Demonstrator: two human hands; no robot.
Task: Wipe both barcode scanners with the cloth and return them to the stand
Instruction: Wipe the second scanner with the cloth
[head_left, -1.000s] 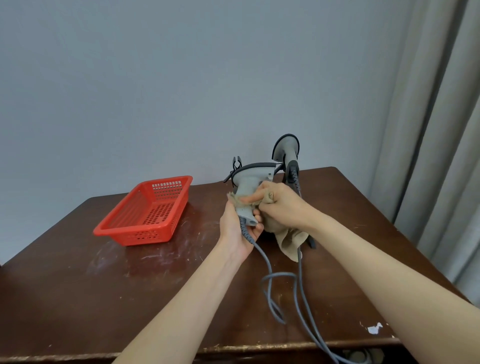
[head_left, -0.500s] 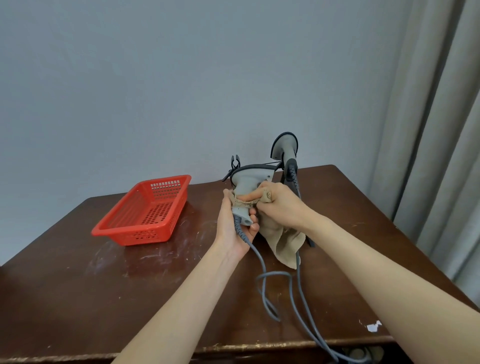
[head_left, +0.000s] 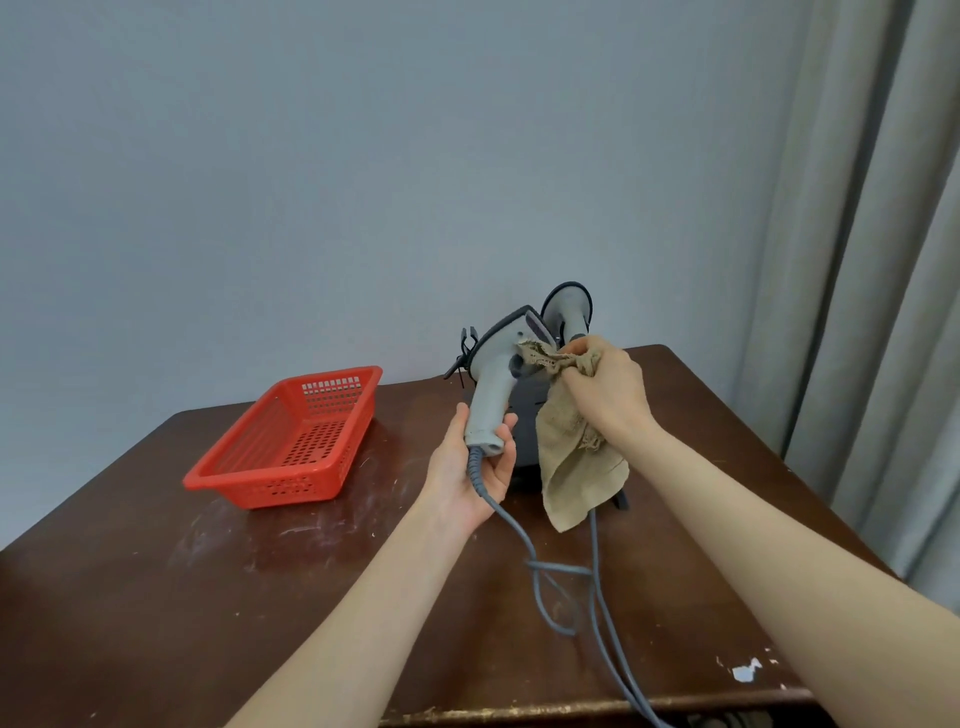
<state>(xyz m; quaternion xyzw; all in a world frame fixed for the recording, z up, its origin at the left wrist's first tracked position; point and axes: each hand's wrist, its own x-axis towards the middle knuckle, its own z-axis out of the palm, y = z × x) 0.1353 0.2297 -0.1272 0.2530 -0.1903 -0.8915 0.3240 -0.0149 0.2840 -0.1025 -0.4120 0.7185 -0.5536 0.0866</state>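
My left hand (head_left: 470, 467) is wrapped around the bottom of one gray scanner (head_left: 493, 384). The fingers curl round the handle and hold it up above the table (head_left: 156, 597). The scanner's head is at the top and points to the right.

My right hand (head_left: 608, 389) is closed on the tan cloth (head_left: 576, 467). The fingers bunch up the top of it and push that part against the scanner, just under its head. The rest of the cloth hangs loose below my hand.

The other scanner (head_left: 569, 306) is behind my right hand, near the wall (head_left: 363, 156). Its round head sticks up. The dark stand (head_left: 527, 421) is behind the cloth, so I see only a bit of it. I cannot tell how the other scanner sits in it.

Two gray cords (head_left: 561, 587) run from the scanners toward me. They cross on the table and go over the front edge.

A red basket (head_left: 291, 441) with holes sits on the left side of the table, well apart from my hands. The table is dark brown wood with pale scuffs and a small white chip (head_left: 748, 670) near the front right. A gray curtain (head_left: 883, 260) hangs on the right.
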